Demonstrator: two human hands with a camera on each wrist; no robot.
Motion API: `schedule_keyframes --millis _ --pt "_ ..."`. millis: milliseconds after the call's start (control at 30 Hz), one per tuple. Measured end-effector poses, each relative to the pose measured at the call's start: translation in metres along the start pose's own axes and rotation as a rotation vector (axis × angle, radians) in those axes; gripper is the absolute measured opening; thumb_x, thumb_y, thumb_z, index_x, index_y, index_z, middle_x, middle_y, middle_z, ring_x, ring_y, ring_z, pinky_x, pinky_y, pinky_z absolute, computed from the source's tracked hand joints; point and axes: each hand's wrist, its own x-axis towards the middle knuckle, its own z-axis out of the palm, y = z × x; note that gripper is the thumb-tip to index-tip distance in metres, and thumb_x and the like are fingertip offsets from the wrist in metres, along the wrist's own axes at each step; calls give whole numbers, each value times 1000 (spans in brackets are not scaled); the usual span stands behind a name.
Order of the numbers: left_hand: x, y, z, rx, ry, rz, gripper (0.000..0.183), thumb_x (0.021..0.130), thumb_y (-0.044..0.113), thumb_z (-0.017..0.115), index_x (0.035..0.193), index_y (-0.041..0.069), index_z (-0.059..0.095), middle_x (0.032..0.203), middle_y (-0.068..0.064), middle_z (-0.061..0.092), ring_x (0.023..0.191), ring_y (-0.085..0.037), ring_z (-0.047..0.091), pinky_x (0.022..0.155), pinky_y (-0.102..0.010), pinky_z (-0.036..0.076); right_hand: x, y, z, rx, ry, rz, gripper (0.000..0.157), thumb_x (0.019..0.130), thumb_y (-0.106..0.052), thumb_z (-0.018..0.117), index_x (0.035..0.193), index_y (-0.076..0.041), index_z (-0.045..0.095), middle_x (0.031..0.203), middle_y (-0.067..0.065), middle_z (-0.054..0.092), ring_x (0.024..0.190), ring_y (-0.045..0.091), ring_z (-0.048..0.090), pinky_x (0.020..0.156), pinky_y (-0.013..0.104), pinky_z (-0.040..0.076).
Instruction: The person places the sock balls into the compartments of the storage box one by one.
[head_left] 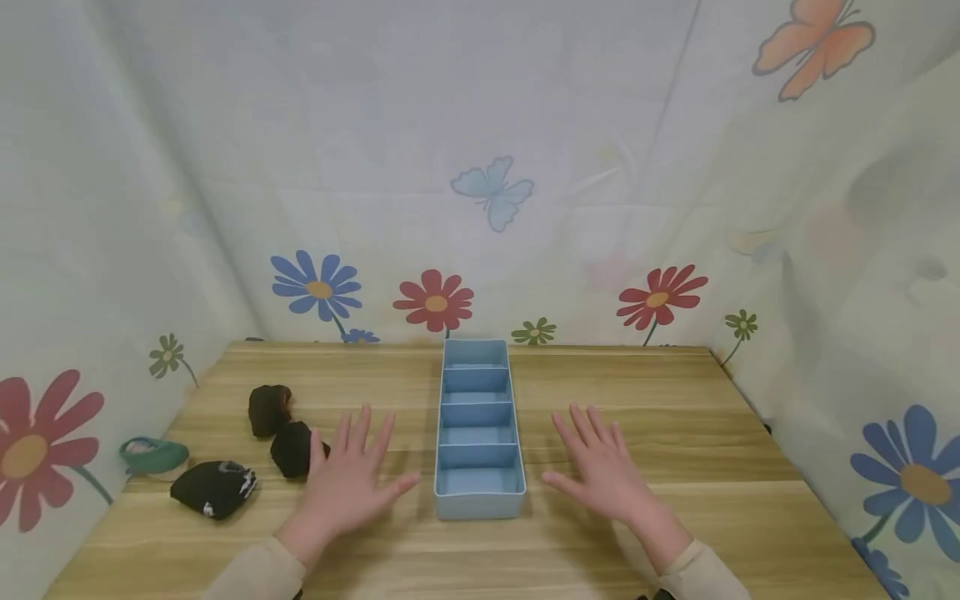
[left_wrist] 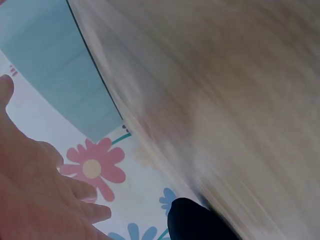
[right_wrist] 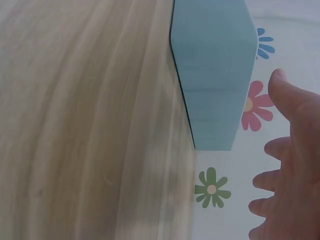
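Observation:
A long light-blue box stands on the wooden table, split by dividers into several compartments with nothing in them. My left hand is spread flat to the left of the box, palm down, with nothing in it. On the other side, my right hand has its fingers straight and apart, also holding nothing. Just beyond the left hand's thumbless side lies a black rolled fabric bundle, partly covered by that hand. Both wrist views show the box's side wall near the extended fingers.
Farther left are a second black bundle, a black bundle with white marks and a teal fabric piece like a low-cut sock. A floral curtain hangs behind and beside the table.

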Motion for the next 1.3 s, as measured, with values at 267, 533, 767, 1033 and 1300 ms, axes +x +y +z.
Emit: schedule_keyframes --millis 267,533,767,1033,1300 --pt "5 -5 -7 4 43 -7 105 80 84 48 157 15 30 159 -24 23 144 -49 16 108 -75 3 7 -6 0 169 33 -20 82 91 -40 70 155 -6 32 157 24 26 145 48 16 110 71 14" --pt "8 -13 -11 -8 84 15 105 76 77 63 152 8 39 155 -25 31 141 -48 26 106 -75 11 13 -13 2 329 56 -10 83 89 -38 72 153 -2 33 156 23 30 143 46 25 111 65 23" --pt "8 -20 -14 -57 149 60 107 74 73 69 149 3 40 151 -23 39 138 -45 34 107 -72 20 18 -15 10 467 55 67 84 90 -40 71 155 -7 31 156 18 34 141 41 32 110 61 29" --pt "9 -33 -18 -115 154 70 103 75 67 73 147 1 41 145 -21 48 132 -41 43 106 -62 33 26 -15 22 812 14 79 81 92 -20 72 156 -3 26 156 19 33 141 37 35 110 53 32" --pt "2 -51 -30 -195 83 60 106 77 69 70 151 0 36 146 -23 46 130 -43 45 102 -62 39 28 -16 31 963 -74 80 81 94 -15 70 157 -4 20 158 23 27 141 40 33 112 52 30"
